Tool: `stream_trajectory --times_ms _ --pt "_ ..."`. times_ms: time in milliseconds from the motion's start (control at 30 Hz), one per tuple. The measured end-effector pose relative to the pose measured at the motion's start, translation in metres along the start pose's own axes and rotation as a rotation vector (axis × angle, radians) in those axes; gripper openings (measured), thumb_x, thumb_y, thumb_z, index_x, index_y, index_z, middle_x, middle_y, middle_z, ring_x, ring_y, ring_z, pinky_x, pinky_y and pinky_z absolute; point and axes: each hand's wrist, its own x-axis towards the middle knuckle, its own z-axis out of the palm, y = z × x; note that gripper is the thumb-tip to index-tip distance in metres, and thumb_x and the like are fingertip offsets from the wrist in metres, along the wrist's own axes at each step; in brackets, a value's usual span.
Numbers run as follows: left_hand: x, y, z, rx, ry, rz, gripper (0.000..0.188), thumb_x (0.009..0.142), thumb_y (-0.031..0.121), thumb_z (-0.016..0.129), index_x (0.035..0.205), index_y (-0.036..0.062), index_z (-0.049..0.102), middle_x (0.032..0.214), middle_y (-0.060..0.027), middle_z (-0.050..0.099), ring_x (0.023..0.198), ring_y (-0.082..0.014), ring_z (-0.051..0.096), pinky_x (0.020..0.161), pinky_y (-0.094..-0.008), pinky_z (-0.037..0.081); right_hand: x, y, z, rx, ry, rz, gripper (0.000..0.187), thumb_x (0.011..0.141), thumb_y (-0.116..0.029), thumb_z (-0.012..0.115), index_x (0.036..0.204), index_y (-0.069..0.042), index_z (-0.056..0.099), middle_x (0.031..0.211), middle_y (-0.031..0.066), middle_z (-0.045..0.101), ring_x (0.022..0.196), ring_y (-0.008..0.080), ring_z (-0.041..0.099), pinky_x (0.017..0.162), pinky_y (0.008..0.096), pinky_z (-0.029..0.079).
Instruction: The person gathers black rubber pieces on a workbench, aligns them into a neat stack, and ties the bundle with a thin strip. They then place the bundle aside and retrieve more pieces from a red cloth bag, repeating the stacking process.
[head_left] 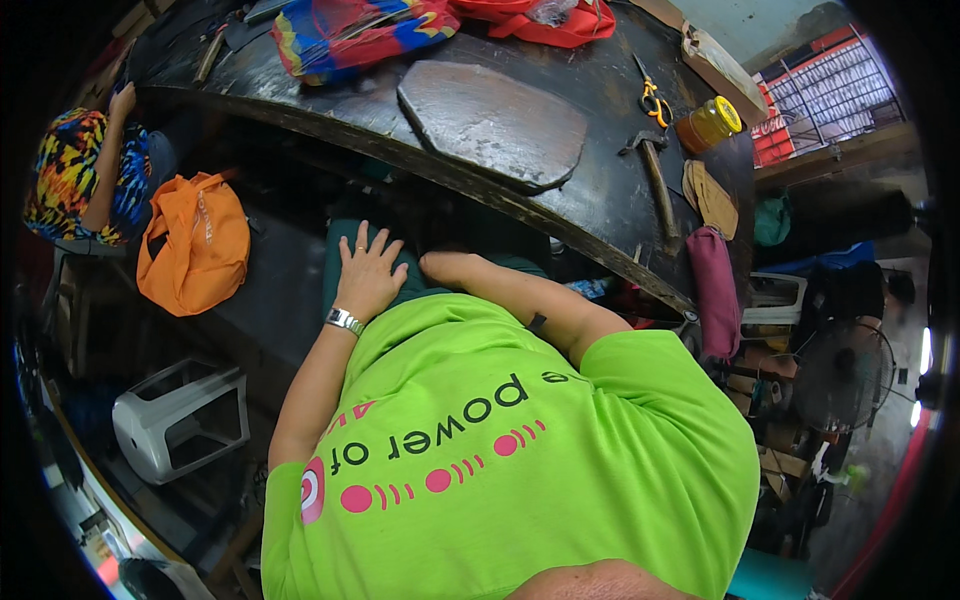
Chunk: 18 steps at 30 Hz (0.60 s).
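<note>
We see our left hand (368, 272) spread flat, fingers apart, palm down on the dark green cloth (345, 262) over our lap, gripping nothing; a silver wristwatch (344, 321) sits on the wrist. Our right hand (441, 265) reaches under the near edge of the dark counter (600, 190); its fingers are hidden, so we cannot tell how far open it is or whether it holds anything.

The counter's near edge hangs over both hands. On its top, just beyond them, lies a flat grey stone slab (495, 122). Toward the right end lie a hammer (655, 175), orange-handled scissors (653, 98) and a yellow-lidded amber jar (710, 122). A maroon cloth (714, 290) hangs off the right corner. At the far edge sit a red, blue and yellow striped bag (355, 30) and a red bag (550, 20).

To our left, an orange bag (195, 240) rests beside another person's patterned sleeve (75, 170), with a white plastic stool (180, 415) below. A red crate (825, 90) stands at the far right.
</note>
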Motion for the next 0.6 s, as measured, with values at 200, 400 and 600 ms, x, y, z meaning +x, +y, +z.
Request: stream_trajectory --times_ms 200,400,600 --pt "-0.001 -0.003 -0.007 -0.069 0.016 -0.013 0.046 0.094 0.040 0.064 0.134 0.0162 0.066 0.150 -0.0094 0.053 0.151 -0.0352 0.030 0.119 -0.0634 0.023 0.005 0.007 0.002 0.080 0.019 -0.027 0.021 0.083 -0.010 0.067 0.100 0.001 0.074 0.100 0.0235 0.073 0.093 0.0378 0.072 0.080 0.0456 0.055" --pt "0.000 -0.004 -0.013 -0.144 0.007 -0.043 0.046 0.091 0.040 0.070 0.130 0.0162 0.069 0.147 -0.0088 0.056 0.149 -0.0333 0.034 0.120 -0.0599 0.023 -0.024 0.001 -0.051 0.549 0.103 -0.112 0.020 0.081 -0.011 0.079 0.091 0.000 0.066 0.084 0.0096 0.069 0.081 0.0183 0.066 0.072 0.0351 0.051" --pt "0.008 -0.003 -0.020 -0.219 -0.051 -0.084 0.050 0.088 0.040 0.076 0.129 0.0135 0.069 0.146 -0.0094 0.057 0.149 -0.0337 0.034 0.121 -0.0581 0.021 -0.109 -0.034 -0.130 0.970 0.312 -0.491 0.016 0.090 -0.012 0.077 0.096 0.001 0.069 0.085 0.0051 0.067 0.084 0.0129 0.062 0.078 0.0296 0.049"
